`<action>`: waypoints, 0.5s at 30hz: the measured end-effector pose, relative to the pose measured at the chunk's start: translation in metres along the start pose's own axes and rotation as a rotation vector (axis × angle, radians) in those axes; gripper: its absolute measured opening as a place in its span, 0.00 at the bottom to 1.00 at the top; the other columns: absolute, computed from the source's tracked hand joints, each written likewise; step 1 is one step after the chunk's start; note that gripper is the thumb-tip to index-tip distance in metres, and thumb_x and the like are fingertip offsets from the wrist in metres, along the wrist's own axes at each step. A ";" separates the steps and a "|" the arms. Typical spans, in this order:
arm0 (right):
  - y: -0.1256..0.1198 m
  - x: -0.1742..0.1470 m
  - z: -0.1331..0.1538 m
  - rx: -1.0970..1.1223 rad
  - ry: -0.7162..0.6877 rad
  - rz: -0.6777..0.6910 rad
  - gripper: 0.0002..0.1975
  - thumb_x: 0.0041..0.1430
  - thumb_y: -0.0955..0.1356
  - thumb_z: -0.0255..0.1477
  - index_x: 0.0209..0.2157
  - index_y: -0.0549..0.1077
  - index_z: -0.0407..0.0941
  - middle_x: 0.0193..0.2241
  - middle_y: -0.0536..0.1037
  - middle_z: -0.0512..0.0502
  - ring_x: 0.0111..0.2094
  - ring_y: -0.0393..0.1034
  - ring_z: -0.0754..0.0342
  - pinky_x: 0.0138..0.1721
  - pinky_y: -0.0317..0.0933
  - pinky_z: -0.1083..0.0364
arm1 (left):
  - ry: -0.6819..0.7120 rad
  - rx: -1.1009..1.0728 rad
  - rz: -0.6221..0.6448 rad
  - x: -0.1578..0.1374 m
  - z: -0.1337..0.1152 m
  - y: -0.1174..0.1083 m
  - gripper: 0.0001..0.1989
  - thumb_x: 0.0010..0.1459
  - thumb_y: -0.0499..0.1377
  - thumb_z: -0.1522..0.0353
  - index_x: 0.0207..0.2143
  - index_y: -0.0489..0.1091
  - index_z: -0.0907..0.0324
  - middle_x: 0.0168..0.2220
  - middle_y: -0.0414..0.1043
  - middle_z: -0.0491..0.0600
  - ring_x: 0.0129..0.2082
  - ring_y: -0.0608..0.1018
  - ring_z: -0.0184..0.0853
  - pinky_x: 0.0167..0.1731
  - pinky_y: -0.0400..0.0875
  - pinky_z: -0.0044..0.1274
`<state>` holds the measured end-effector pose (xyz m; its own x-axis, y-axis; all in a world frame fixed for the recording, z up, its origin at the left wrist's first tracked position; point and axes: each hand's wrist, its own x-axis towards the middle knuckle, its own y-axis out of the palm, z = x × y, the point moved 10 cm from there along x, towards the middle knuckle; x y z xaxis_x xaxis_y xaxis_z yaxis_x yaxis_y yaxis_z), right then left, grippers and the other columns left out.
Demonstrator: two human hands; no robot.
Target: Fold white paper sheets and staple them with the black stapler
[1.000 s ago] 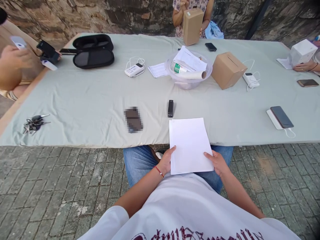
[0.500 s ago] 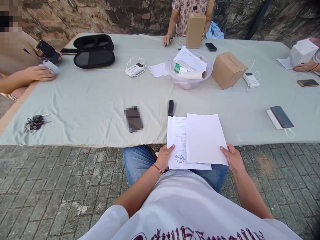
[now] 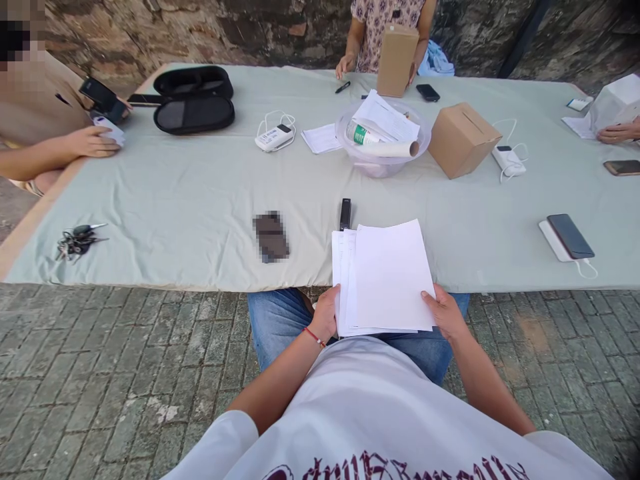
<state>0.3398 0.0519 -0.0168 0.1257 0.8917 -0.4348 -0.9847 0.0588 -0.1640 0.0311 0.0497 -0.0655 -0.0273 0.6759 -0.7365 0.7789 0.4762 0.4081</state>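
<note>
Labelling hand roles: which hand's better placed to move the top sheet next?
Likely the right hand: it holds the top sheet by its right edge; the left hand is on the lower papers.

A rough brown stone wall stands behind a long table; pale green cloth covers it. Grey paving bricks form the ground; the daylight is soft.

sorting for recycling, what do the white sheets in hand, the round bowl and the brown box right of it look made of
White sheets: paper, matte, judging by their thin, offset edges.
Bowl: probably plastic, smooth and slightly glossy; its wall looks translucent.
Brown box: likely cardboard, matte, with plain brown faces and crisp folded edges.
</note>
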 end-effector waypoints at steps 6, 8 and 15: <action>-0.020 0.004 -0.020 -0.157 0.086 -0.095 0.18 0.52 0.72 0.43 0.43 0.77 0.50 0.41 0.82 0.46 0.46 0.75 0.40 0.46 0.70 0.45 | 0.015 0.043 0.048 -0.001 -0.002 0.006 0.21 0.40 0.74 0.64 0.36 0.76 0.66 0.32 0.81 0.56 0.37 0.83 0.46 0.44 0.77 0.35; -0.019 0.002 -0.028 -0.157 0.133 -0.075 0.18 0.52 0.72 0.42 0.43 0.77 0.50 0.42 0.82 0.46 0.46 0.75 0.40 0.46 0.70 0.44 | 0.012 0.047 0.029 -0.001 -0.001 0.005 0.24 0.39 0.75 0.63 0.37 0.76 0.66 0.32 0.81 0.57 0.36 0.83 0.46 0.43 0.77 0.36; 0.014 -0.005 -0.043 0.246 0.225 0.071 0.27 0.44 0.78 0.36 0.48 0.74 0.48 0.48 0.81 0.45 0.48 0.76 0.44 0.49 0.72 0.46 | -0.004 0.002 0.043 0.001 0.005 0.007 0.23 0.39 0.75 0.66 0.38 0.76 0.66 0.36 0.81 0.57 0.37 0.83 0.44 0.46 0.76 0.36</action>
<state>0.3305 0.0290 -0.0546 0.0522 0.7775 -0.6267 -0.9880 0.1314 0.0807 0.0397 0.0515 -0.0661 0.0084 0.6934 -0.7205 0.7804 0.4460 0.4383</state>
